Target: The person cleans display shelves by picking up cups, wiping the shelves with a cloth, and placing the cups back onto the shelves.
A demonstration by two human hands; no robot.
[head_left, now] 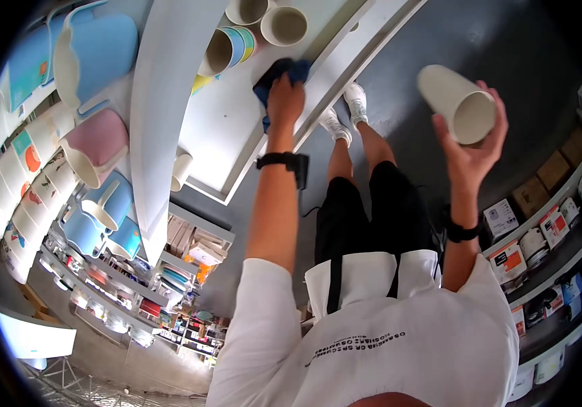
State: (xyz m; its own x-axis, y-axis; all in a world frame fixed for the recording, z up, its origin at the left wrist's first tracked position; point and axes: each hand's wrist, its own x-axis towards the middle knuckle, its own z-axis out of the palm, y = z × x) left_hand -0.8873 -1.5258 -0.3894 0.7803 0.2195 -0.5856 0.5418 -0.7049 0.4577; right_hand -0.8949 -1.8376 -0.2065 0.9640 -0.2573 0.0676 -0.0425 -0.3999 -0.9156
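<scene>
My left hand (pixel 285 105) is closed on a crumpled dark blue cloth (pixel 264 87), pressed to the surface of a white shelf (pixel 216 136). Several cups stand grouped beyond it, among them a cream cup (pixel 284 26) and a stack of cups with coloured bands (pixel 226 51). Out to the right, over the floor, my right hand (pixel 473 152) grips a tall cream cup (pixel 450 95). The cup is tilted, its open mouth facing me, with my thumb and fingers around its sides near the rim.
A pale cup (pixel 181 171) lies by the shelf's near end. Blue pitchers (pixel 104 54) and a pink container (pixel 98 142) fill the racks at left. On the right, a curved shelf holds boxed goods (pixel 508 261). My shoes (pixel 355 102) stand on the grey floor (pixel 399 81) beside the shelf edge.
</scene>
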